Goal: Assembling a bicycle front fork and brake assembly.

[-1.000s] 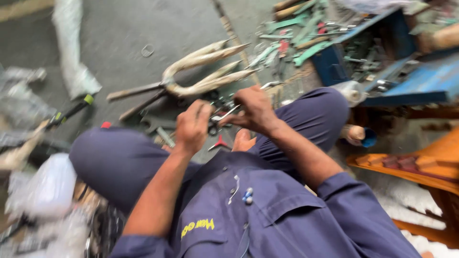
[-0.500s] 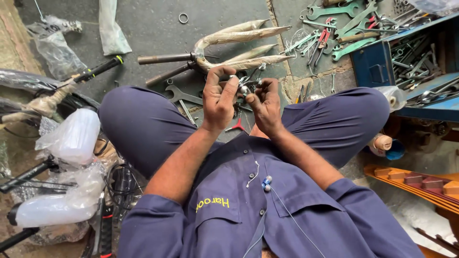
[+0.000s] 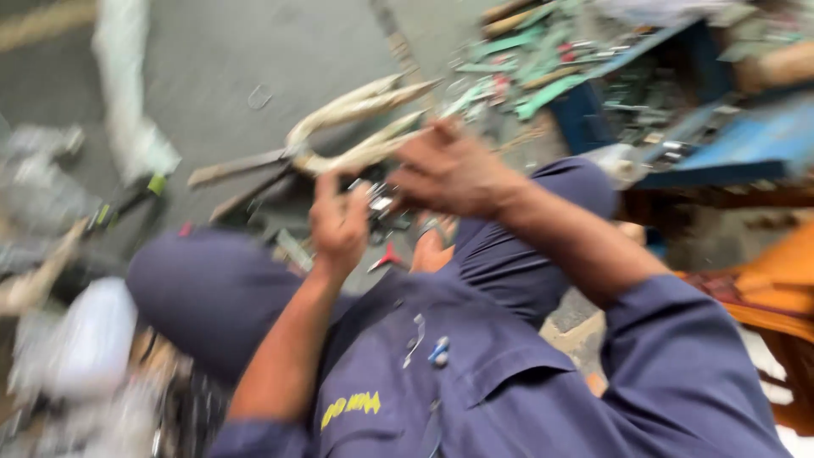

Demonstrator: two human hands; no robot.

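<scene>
Head view, heavy motion blur throughout. Person seated on the ground in dark blue work clothes, knees spread, both hands raised in front of the chest. Left hand (image 3: pixel 339 225) is closed, fingers curled around a small metal part (image 3: pixel 380 206) that sits at its right edge; thumb points up. Right hand (image 3: pixel 449 174) is just right of and slightly farther than the left, fingers bent down toward the same part, appearing to pinch it from the far side; blur prevents telling exactly which fingers touch it. The part thus lies between the two hands, at the fingertips of both, held above the ground and over the gap between the knees. Its shape cannot be resolved beyond small, shiny and greyish. On the concrete floor (image 3: pixel 212 59) beyond the hands lies a pale bicycle fork (image 3: pixel 356 127), legs pointing far right, stem pointing left. A small red object (image 3: pixel 387 257) lies on the ground just below the hands. Far right: a blue toolbox (image 3: pixel 746 144) with scattered green-handled tools (image 3: pixel 543 76) beside it. Clear plastic wrapping (image 3: pixel 127 110) lies at far left.
</scene>
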